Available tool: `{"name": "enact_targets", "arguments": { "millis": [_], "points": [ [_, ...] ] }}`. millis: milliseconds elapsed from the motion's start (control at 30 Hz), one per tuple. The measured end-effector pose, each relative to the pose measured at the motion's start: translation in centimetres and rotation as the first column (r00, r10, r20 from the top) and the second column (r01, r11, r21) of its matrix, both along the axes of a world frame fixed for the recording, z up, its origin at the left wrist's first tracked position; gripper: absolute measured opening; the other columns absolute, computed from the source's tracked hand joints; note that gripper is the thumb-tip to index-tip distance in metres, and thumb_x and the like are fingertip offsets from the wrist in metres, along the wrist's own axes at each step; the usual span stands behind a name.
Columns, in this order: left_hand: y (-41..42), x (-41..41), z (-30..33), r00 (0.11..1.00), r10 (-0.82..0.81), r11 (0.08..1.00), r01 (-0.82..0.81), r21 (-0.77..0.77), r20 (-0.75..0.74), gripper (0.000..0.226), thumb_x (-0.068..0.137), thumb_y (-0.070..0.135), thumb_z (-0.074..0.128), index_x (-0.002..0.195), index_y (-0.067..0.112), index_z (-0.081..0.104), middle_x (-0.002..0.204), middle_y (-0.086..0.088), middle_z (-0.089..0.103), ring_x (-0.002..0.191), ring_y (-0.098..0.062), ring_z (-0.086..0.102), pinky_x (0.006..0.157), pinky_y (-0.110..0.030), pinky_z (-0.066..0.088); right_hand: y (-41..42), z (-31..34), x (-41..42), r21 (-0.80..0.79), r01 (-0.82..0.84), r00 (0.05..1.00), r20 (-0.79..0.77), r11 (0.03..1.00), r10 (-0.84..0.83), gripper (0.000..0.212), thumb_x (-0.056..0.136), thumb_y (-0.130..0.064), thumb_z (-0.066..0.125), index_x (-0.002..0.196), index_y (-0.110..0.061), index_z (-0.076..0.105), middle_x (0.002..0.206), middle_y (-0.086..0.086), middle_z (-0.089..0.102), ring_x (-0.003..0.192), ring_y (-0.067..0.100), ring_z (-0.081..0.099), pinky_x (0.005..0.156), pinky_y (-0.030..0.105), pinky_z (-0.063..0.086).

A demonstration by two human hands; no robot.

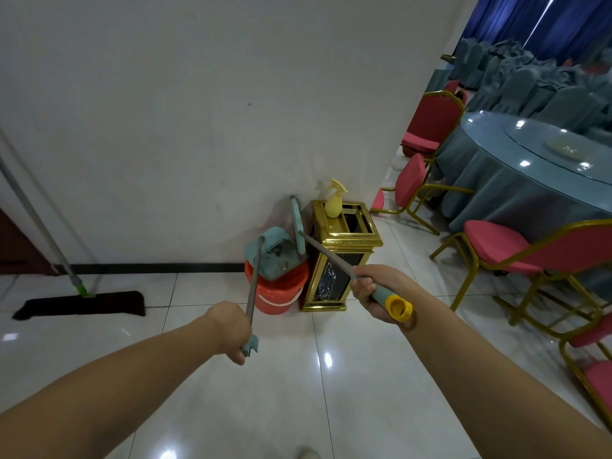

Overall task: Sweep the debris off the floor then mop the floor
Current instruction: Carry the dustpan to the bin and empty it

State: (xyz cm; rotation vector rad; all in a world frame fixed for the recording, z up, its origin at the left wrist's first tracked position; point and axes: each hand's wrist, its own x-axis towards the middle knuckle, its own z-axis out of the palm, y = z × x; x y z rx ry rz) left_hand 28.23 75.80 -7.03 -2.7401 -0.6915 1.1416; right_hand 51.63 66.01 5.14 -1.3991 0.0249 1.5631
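Observation:
My left hand (230, 329) grips the thin metal handle of a teal dustpan (273, 253), whose pan is tilted over the mouth of an orange bucket (278, 293). My right hand (377, 286) is closed on the teal and yellow grip of a broom (298, 226). The broom's teal head is raised beside the dustpan, close to the wall. A flat mop (82, 301) with a dark pad rests on the floor at the left, its long grey pole leaning up along the wall.
A gold bin (341, 260) stands right of the bucket with a yellow spray bottle (334, 200) on top. At the right, red chairs (516, 253) surround a round table (516, 180) draped in grey-blue cloth. Glossy white tiles (298, 392) lie in front of me.

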Motion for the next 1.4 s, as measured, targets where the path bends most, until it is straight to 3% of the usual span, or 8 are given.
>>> {"name": "enact_targets", "arguments": {
  "millis": [300,600,733,900,1033,1167,1267,1400],
  "points": [
    [-0.7,0.2,0.8,0.996,0.046,0.999,-0.046,-0.015,0.072,0.052,0.089,0.055,0.047,0.109,0.010,0.063,0.087,-0.005,0.056,0.078,-0.020,0.049,0.071,-0.033,0.042,-0.5,0.0,-0.1,-0.007,-0.014,1.000,0.019,1.000,0.014,0.010,0.096,-0.009,0.047,0.102,0.000,0.048,0.052,0.004,0.044,0.028,0.006,0.041,0.031,0.010,0.039],
    [0.0,-1.9,3.2,0.858,0.305,0.952,-0.290,-0.100,0.413,0.048,0.089,0.059,0.045,0.108,0.019,0.062,0.084,0.002,0.057,0.076,-0.013,0.050,0.069,-0.027,0.041,-0.4,0.1,-1.6,-0.022,-0.058,0.998,0.039,0.998,0.058,0.010,0.097,-0.009,0.047,0.101,0.000,0.047,0.049,0.003,0.043,0.027,0.005,0.041,0.029,0.010,0.038],
    [0.9,-3.9,4.0,0.650,0.485,0.866,-0.451,-0.216,0.585,0.047,0.089,0.064,0.039,0.087,0.022,0.059,0.075,0.006,0.054,0.075,-0.014,0.053,0.058,-0.025,0.038,0.2,0.4,-2.4,0.000,-0.080,0.996,0.046,0.997,0.080,0.012,0.095,-0.005,0.047,0.106,0.000,0.048,0.051,0.004,0.045,0.028,0.006,0.043,0.029,0.011,0.039],
    [2.3,-7.3,4.5,0.223,0.707,0.624,-0.644,-0.444,0.671,0.058,0.088,0.066,0.037,0.073,0.015,0.059,0.071,-0.003,0.058,0.075,-0.024,0.057,0.064,-0.030,0.042,1.4,1.1,-4.4,0.000,-0.140,0.984,0.113,0.990,0.139,0.015,0.094,-0.002,0.047,0.109,0.001,0.047,0.058,0.005,0.044,0.029,0.006,0.044,0.029,0.012,0.039],
    [2.7,-10.4,5.0,-0.197,0.798,0.359,-0.604,-0.712,0.570,0.060,0.088,0.065,0.041,0.064,0.010,0.052,0.055,-0.004,0.046,0.053,-0.021,0.045,0.054,-0.026,0.035,3.2,1.8,-6.4,-0.095,-0.271,0.925,0.248,0.958,0.286,0.013,0.095,-0.003,0.044,0.108,0.000,0.045,0.047,0.008,0.049,0.026,0.006,0.043,0.026,0.012,0.037],
    [1.9,-13.3,5.1,-0.472,0.785,0.188,-0.435,-0.880,0.401,0.057,0.089,0.059,0.047,0.060,0.009,0.049,0.051,-0.007,0.042,0.041,-0.018,0.037,0.043,-0.021,0.028,5.7,1.6,-8.8,-0.155,-0.343,0.849,0.370,0.926,0.376,0.022,0.096,-0.004,0.035,0.117,0.000,0.037,0.070,0.012,0.043,0.025,0.006,0.041,0.026,0.013,0.036],
    [1.1,-14.8,5.1,-0.600,0.755,0.085,-0.311,-0.947,0.265,0.054,0.088,0.057,0.050,0.061,0.010,0.048,0.050,-0.006,0.040,0.040,-0.017,0.034,0.043,-0.022,0.027,7.2,1.1,-11.0,-0.157,-0.379,0.806,0.429,0.912,0.408,0.019,0.094,-0.003,0.032,0.110,0.002,0.040,0.078,0.015,0.045,0.024,0.008,0.043,0.027,0.013,0.038],
    [0.5,-16.3,3.6,-0.669,0.728,-0.056,-0.272,-0.961,0.147,0.052,0.084,0.059,0.053,0.061,0.012,0.049,0.046,-0.002,0.041,0.038,-0.016,0.034,0.040,-0.020,0.029,8.8,0.5,-14.2,-0.190,-0.436,0.756,0.453,0.880,0.472,0.010,0.093,-0.001,0.033,0.100,0.003,0.040,0.077,0.015,0.045,0.023,0.008,0.042,0.028,0.012,0.039]
  ]
}}
